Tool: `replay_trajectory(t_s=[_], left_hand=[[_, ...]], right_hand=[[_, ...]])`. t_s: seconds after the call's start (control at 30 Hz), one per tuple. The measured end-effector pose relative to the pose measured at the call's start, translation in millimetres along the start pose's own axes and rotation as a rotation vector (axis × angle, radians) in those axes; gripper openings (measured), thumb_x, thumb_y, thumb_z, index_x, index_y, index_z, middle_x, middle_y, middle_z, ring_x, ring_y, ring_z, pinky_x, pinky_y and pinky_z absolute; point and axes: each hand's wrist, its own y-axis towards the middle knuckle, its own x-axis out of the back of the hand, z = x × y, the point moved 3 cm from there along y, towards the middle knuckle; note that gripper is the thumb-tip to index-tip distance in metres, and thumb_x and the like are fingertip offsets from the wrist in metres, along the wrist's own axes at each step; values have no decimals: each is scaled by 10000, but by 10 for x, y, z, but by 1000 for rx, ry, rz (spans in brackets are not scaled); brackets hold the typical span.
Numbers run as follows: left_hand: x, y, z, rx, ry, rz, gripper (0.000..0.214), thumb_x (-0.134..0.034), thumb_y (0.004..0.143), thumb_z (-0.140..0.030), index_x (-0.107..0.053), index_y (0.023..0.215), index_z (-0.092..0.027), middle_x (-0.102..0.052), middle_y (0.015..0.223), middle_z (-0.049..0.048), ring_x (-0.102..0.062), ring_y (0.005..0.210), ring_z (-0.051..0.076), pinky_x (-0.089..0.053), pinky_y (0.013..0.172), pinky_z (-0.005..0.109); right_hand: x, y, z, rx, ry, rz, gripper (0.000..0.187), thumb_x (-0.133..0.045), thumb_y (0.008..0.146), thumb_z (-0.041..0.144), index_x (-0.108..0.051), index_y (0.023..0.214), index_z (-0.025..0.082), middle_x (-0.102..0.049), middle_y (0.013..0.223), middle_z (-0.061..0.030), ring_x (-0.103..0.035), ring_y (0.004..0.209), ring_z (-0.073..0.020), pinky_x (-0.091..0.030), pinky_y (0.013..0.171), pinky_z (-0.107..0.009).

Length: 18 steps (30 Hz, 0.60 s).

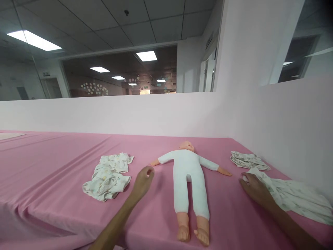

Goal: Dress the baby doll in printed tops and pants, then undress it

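A baby doll (pixel 186 170) in a white bodysuit lies on its back on the pink cloth, arms spread and bare feet toward me. My left hand (pixel 143 181) hovers beside the doll's hand on the left, fingers loosely curled with a gap at the thumb and nothing visible in them. To the right of the doll, my right hand (pixel 255 187) is closed at the near end of a long white patterned baby garment (pixel 293 194); its fingertips are partly hidden. On the left lies a crumpled white printed baby garment (pixel 108 177).
A folded white patterned cloth (pixel 248 160) lies by the right wall. The pink cloth (pixel 65 156) covers the table and hangs in folds at the front. A white wall (pixel 117 116) with windows stands behind, and a pale flat item (pixel 10 135) lies far left.
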Motion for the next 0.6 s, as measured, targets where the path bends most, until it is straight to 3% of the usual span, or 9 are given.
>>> replay_trajectory(t_s=[0.1, 0.2, 0.33, 0.47, 0.6], left_hand=[[302, 47, 394, -8, 524, -105, 358, -433, 882, -289, -576, 1179, -149, -563, 1243, 158, -509, 1166, 294, -360, 1004, 447], [575, -95, 767, 163, 879, -159, 444, -485, 869, -299, -557, 1271, -125, -455, 1371, 205, -345, 1319, 391, -265, 1057, 527], [790, -418, 965, 224, 995, -160, 497, -466, 891, -368, -525, 1339, -162, -461, 1384, 164, -360, 1307, 359, -284, 1054, 462], [921, -639, 888, 304, 1051, -272, 566, -457, 886, -411, -444, 1404, -184, -435, 1402, 170, -353, 1297, 371, -258, 1042, 524], [1029, -683, 869, 403, 963, -316, 565, -383, 892, -505, -475, 1324, -154, -544, 1247, 179, -457, 1154, 383, -365, 902, 524]], right_hand=[[-37, 14, -33, 12, -23, 28, 468, -392, 852, 488, -541, 1165, 174, -567, 1277, -175, -604, 1108, -310, -437, 981, -425], [-45, 21, -67, 11, -25, 30, 485, -387, 851, 502, -546, 1160, 162, -584, 1253, -168, -592, 1136, -301, -449, 954, -388], [-31, 7, -53, 18, 1, 1, 453, -421, 828, 493, -569, 1106, 168, -606, 1216, -160, -612, 1094, -302, -466, 913, -387], [-24, -1, -30, 13, 16, -7, 413, -425, 826, 484, -576, 1065, 183, -614, 1198, -159, -614, 1088, -308, -458, 921, -399], [-30, 18, -47, -1, 56, -18, 362, -465, 803, 490, -588, 1010, 221, -636, 1169, -145, -614, 1086, -319, -456, 926, -412]])
